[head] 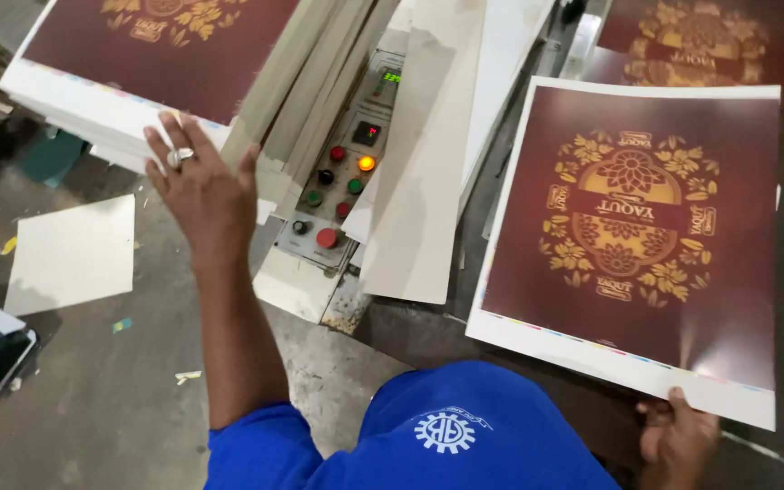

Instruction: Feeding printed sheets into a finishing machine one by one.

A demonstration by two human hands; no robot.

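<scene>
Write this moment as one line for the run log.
left hand: open, at stack of printed sheets | right hand: holds maroon printed sheet by edge | control panel between

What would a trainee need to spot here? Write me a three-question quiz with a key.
1. True or false: the right hand grips the near edge of a maroon printed sheet.
2. What is the left hand nearest to? A) the stack of printed sheets B) the control panel C) the white sheet on the floor
3. What colour is the one lit round button on the control panel?

Key: 1 true; 2 A; 3 orange.
</scene>
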